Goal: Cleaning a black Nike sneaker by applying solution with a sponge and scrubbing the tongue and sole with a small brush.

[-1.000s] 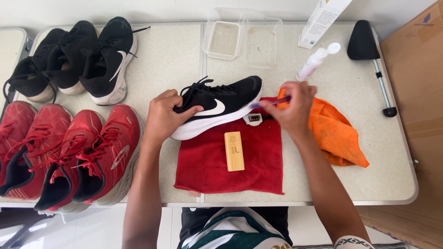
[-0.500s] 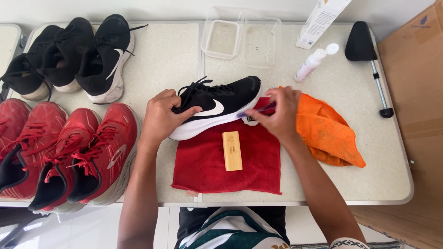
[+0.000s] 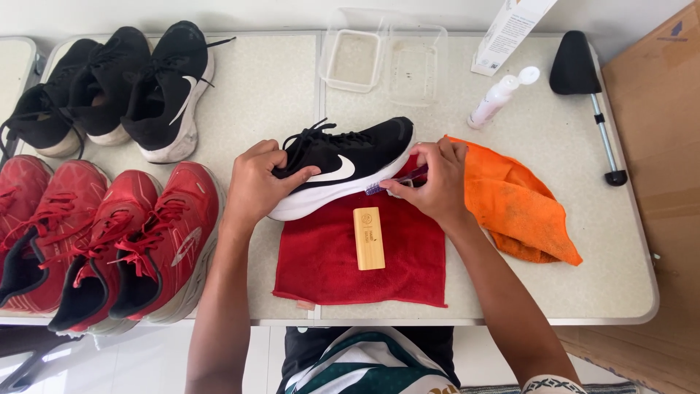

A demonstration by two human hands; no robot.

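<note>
While the black sneaker (image 3: pixel 343 166) lay on its side across the red towel (image 3: pixel 361 255) at table centre, the left hand (image 3: pixel 255 182) clasped its laced upper from nine o'clock. The right hand (image 3: pixel 434 182), at three o'clock, pinched a purple toothbrush (image 3: pixel 397 179) against the white sole. At twelve o'clock, two clear tubs (image 3: pixel 386 55) stood, one holding cloudy liquid.

Black shoe (image 3: pixel 350 157) with white sole between the hands; red towel (image 3: pixel 364 255) beneath; orange cloth (image 3: pixel 521 204) beyond the right hand (image 3: pixel 434 182).
</note>
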